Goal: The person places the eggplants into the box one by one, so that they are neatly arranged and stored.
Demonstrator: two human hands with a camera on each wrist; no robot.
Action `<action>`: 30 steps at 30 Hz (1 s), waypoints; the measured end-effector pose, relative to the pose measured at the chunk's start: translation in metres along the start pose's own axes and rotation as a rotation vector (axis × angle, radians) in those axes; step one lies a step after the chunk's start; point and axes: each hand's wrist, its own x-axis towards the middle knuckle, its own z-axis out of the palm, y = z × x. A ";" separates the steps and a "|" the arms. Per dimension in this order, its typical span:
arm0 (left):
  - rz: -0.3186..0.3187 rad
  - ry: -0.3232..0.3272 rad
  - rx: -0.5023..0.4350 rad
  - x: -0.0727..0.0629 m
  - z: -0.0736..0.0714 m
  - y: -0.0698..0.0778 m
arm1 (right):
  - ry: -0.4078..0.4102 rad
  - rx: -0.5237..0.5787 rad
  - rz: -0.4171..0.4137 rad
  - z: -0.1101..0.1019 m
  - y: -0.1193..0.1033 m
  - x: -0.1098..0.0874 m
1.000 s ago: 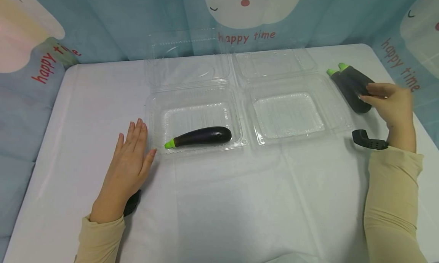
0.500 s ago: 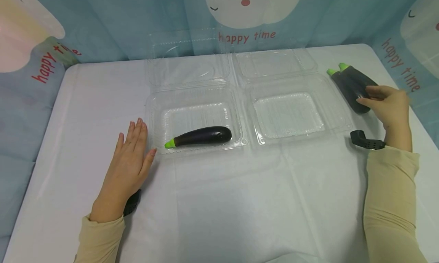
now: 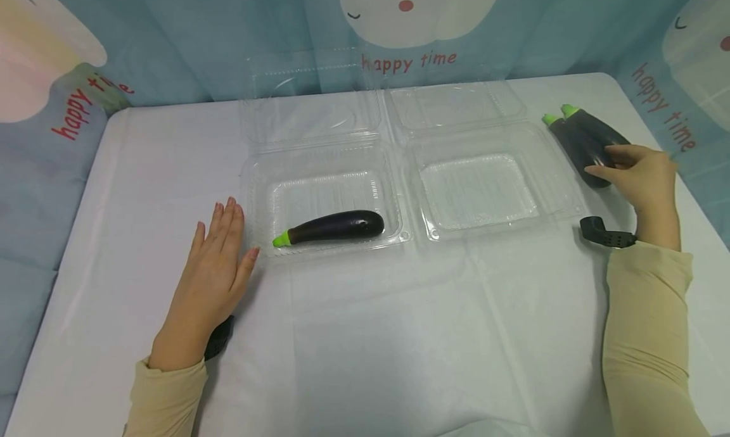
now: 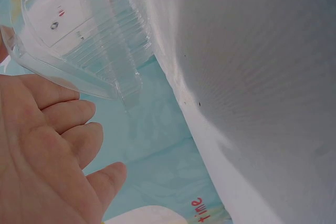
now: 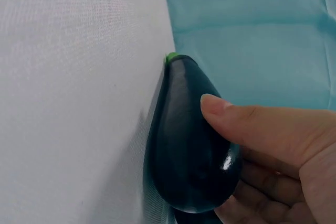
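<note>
My right hand (image 3: 647,177) is at the far right, thumb on one side and fingers on the other, gripping the blunt end of a dark purple eggplant (image 3: 576,147). In the right wrist view the thumb presses the glossy side of this eggplant (image 5: 181,135), while the fingertips are hidden behind it. A second eggplant (image 3: 595,126) lies alongside, partly covered by the hand. My left hand (image 3: 208,278) is held with straight fingers beside the left clear plastic clamshell box (image 3: 319,187); contact with its edge is unclear. One eggplant (image 3: 339,227) with a green stem end lies inside that box.
A second clear clamshell box (image 3: 479,190) stands to the right of the first, its base holding nothing. Both lids are folded back toward the blue curtain (image 3: 274,19). A white cloth covers the table (image 3: 376,348).
My right hand has shifted slightly left, and the blunt end of the gripped eggplant has moved a little left with it, showing more of the second eggplant. The left hand stays in place.
</note>
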 end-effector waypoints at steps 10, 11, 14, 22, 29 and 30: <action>0.005 0.011 0.002 0.000 0.000 -0.001 | 0.017 0.002 -0.037 0.001 0.001 0.002; 0.005 0.010 0.002 0.000 0.000 -0.001 | 0.020 0.001 -0.037 0.002 0.003 0.003; 0.005 0.009 0.002 0.000 0.000 0.000 | 0.026 -0.011 -0.025 0.001 -0.002 0.000; 0.011 0.018 0.003 0.000 0.000 -0.001 | -0.014 0.046 0.016 -0.019 -0.058 -0.040; 0.013 0.023 0.004 0.000 0.001 -0.001 | 0.025 0.147 0.054 -0.016 -0.048 -0.034; 0.013 0.024 0.004 0.000 0.001 -0.001 | 0.038 0.168 0.067 -0.016 -0.046 -0.033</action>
